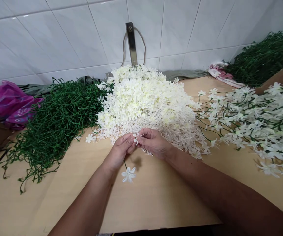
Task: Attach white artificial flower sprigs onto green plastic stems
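My left hand (122, 148) is closed in a pinch on a green artificial flower stem (125, 164), most of which the fingers hide. From below that hand hangs a white artificial flower (128, 175) on the same stem. Fingertips of my right hand (155, 143) pinch a small white flower (136, 138), right against the left fingertips. Just beyond both hands lies a big heap of loose white flower heads (141, 98). A pile of bare green stems (65, 114) is to the left of it.
Finished-looking white flowers on green stems (254, 118) spread over the right side of the table (161, 200). More green stems (266, 59) sit at the back right. A purple plastic bag (7, 101) lies far left. A metal bracket (131, 44) stands against the tiled wall.
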